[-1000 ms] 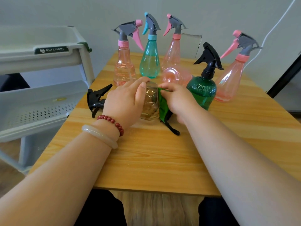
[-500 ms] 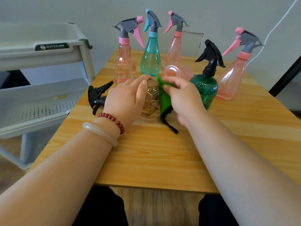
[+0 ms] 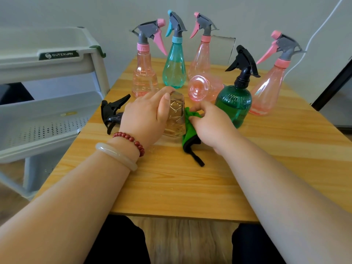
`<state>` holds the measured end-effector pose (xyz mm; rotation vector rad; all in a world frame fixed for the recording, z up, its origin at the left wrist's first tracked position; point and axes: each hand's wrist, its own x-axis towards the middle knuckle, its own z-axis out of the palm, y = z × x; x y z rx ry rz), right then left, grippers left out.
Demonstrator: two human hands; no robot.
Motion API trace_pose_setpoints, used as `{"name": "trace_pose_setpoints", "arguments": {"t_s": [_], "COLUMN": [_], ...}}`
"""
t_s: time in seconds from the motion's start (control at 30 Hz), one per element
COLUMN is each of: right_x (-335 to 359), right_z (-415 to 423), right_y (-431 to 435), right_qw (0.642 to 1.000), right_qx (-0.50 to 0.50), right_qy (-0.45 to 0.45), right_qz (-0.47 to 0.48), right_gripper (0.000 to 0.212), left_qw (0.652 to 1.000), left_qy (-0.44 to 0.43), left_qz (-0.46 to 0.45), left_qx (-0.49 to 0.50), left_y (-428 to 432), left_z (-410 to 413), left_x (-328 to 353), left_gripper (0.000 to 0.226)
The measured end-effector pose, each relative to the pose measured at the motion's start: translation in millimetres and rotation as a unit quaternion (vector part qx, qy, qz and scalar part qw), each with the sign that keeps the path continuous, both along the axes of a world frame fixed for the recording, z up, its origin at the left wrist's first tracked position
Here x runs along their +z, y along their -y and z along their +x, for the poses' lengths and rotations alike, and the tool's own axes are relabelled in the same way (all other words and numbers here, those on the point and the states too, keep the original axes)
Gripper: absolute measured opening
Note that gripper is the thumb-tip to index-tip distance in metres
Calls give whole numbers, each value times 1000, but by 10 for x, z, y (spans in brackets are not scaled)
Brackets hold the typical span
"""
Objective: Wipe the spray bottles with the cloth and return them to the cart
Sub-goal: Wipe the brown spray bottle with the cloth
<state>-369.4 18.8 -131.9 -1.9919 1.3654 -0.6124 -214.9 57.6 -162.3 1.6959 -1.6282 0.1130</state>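
A clear amber spray bottle lies on its side on the wooden table, its black trigger head pointing left. My left hand grips its body from above. My right hand pinches a green cloth with black edging against the bottle's right side. Behind stand a pink faceted bottle, a teal bottle, a pink bottle, a dark green bottle with black head and another pink bottle at right. One pink bottle lies on its side.
A grey multi-tier cart with perforated shelves stands left of the table, its middle shelf level with the tabletop. A white cable runs down the wall at right. A dark frame edge leans at the far right.
My right hand has slid the green cloth down and toward me along the bottle's side, after lifting it higher half a second ago. My left hand keeps the bottle still.
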Motion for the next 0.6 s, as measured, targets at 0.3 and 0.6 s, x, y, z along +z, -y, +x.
{"name": "trace_pose_setpoints", "arguments": {"t_s": [0.3,0.6], "right_x": [-59,-65], "right_z": [-10,-56], "right_y": [-110,-240], "right_qw": [998,995], "right_qx": [-42,-50], "right_qy": [39,85], "right_qz": [13,14], "right_gripper": [15,11], "left_qw": [1000,1000], "left_qy": [-2,2], "left_qz": [0,-9], "left_qx": [4,3], "left_y": [-9,5], "left_z": [-6,-1], "left_x": [13,0], "left_gripper": [71,69]}}
